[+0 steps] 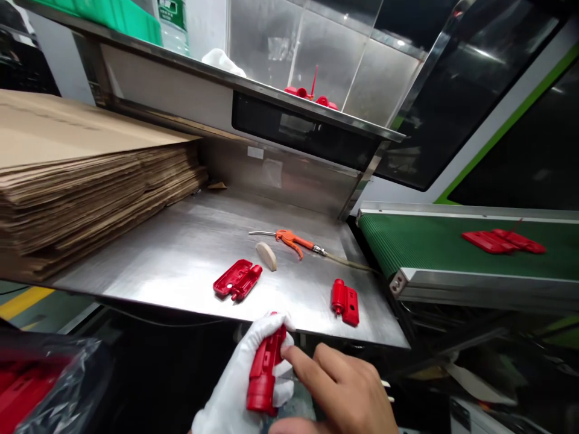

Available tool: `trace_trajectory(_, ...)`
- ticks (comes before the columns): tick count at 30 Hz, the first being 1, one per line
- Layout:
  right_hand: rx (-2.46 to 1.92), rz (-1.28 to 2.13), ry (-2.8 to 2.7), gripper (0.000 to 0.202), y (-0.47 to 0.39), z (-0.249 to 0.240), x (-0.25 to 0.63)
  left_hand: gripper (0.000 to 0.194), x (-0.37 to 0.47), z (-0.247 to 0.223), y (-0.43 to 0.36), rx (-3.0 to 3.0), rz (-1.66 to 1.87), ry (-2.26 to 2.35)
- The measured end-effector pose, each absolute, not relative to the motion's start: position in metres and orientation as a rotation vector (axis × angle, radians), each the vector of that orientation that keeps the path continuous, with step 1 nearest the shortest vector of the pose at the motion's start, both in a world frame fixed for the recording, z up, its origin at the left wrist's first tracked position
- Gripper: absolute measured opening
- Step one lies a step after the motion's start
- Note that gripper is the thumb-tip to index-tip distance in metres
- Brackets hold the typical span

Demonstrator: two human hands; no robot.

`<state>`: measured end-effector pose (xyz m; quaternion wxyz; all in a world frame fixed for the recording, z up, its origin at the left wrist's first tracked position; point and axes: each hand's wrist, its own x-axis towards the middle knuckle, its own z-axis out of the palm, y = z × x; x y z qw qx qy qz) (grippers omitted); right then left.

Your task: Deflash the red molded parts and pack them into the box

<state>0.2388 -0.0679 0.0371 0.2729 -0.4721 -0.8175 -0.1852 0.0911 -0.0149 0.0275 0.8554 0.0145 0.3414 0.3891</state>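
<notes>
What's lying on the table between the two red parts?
Nothing: in the head view, bare steel table separates the left red part from the right red part. The beige block and orange air gun lie farther back.

A steel table (190,253) carries a stack of flat cardboard (81,181). On it also lie two red plastic parts (237,279), an orange air gun (292,240) and a pale wooden block (266,255).

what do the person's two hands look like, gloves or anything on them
The left hand wears a plain white fabric glove that covers the fingers and palm, with no markings showing. The right hand is bare, with no glove, ring or watch in view. No sleeve shows on either; the wrists run out of the picture.
</notes>
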Motion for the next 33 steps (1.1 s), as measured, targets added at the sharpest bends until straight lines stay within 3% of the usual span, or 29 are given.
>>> trace_trajectory(4, -1.33, -0.618, -2.253, 0.064, -0.079, 0.042, 0.244, 0.002, 0.092, 0.028, -0.016, 0.114, 0.866, 0.756)
trace_trajectory(7, -1.341, -0.654, -2.236, 0.063, -0.084, 0.044, 0.24, 0.013, 0.091, 0.028, -0.021, 0.282, 0.979, 0.855)
trace_trajectory(12, -1.444, -0.676, -2.131, 0.061, -0.09, 0.049, 0.234, 0.012, 0.088, 0.031, -0.026, 0.545, 1.06, 0.88)
trace_trajectory(21, -1.435, -0.781, -2.08, 0.059, -0.092, 0.052, 0.231, 0.027, 0.089, 0.039, -0.026, 0.479, 1.103, 0.981)
trace_trajectory(33, -1.334, -0.944, -2.161, 0.054, -0.093, 0.059, 0.234, 0.025, 0.1, 0.076, -0.023, 0.332, 1.142, 1.006)
